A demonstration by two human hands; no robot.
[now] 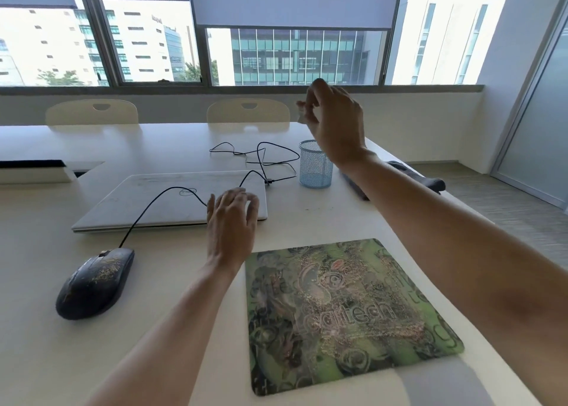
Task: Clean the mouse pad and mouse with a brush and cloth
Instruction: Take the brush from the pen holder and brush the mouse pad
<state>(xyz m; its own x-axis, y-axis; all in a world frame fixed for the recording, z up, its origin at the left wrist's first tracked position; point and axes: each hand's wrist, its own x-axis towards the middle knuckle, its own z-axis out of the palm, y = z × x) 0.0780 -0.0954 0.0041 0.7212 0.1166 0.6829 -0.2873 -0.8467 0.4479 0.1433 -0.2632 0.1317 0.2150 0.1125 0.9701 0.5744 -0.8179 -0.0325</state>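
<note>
Mouse pad [347,313], green, square and soft with crumbs on it, lies flat on the white counter [37,252], close to the person.

A black plastic mouse [95,282] sits left of the pad, its long side pointing away. The left hand [232,221] hovers between them, over a closed white laptop [147,202], its grip spread and empty. The right hand [335,122] is up above a blue mesh cup [315,165], fingers bent; whether its grip pinches anything cannot be told. A dark grey cloth [430,181] lies at the right edge, nearer the right hand.
</note>
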